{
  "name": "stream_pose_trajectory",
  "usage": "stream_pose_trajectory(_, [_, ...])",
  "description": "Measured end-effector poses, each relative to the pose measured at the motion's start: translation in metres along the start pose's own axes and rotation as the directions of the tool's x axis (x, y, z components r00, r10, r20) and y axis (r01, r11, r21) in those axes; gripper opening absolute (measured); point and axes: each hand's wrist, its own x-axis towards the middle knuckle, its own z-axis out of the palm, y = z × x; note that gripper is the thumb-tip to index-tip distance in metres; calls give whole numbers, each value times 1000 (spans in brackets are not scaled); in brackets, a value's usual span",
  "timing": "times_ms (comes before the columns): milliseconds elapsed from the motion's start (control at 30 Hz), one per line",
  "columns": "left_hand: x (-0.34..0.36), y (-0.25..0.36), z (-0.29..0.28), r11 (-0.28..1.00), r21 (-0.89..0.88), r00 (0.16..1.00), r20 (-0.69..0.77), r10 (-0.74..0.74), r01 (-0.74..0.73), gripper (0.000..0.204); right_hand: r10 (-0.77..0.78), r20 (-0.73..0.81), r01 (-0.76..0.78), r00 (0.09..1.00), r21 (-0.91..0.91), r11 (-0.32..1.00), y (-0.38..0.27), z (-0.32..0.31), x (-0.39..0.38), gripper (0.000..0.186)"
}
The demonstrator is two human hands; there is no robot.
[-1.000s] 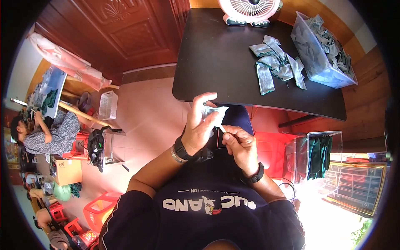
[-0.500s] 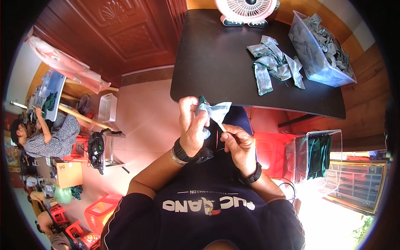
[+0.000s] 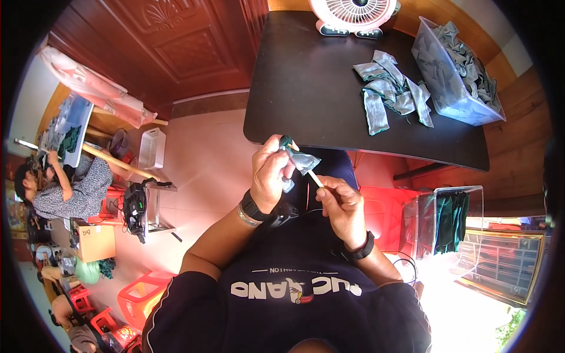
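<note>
My left hand point(image 3: 269, 176) is closed on a small strip of cloth point(image 3: 304, 161), grey outside with dark green showing at its upper end. My right hand point(image 3: 343, 207) pinches a thin pale stick point(image 3: 315, 178), whose far end reaches into the cloth's wider end. How deep the stick goes inside is hidden. Both hands are in front of the near edge of a black table point(image 3: 306, 76), above my lap. On the table lies a loose pile of similar grey strips with green edges point(image 3: 391, 91).
A translucent bin point(image 3: 438, 88) heaped with grey cloth strips stands at the table's right, and a pink fan point(image 3: 355, 13) at its back. Right of me, a clear box point(image 3: 482, 203) holds dark green strips beside a red stool point(image 3: 379, 215). Another person point(image 3: 76, 191) sits far left.
The cloth has bunched and tilted down at its wider end, and more dark green shows near my left fingers. My right hand has shifted slightly right and down with the stick.
</note>
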Motion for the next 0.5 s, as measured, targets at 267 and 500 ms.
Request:
stream_pose_trajectory(267, [7, 10, -10, 997, 27, 996, -59, -72, 74, 22, -111, -7, 108, 994, -181, 978, -8, -32, -12, 18])
stream_pose_trajectory(500, [-1, 14, -2, 995, 64, 996, 40, -85, 82, 21, -209, -14, 197, 978, -278, 940, -10, -16, -2, 17])
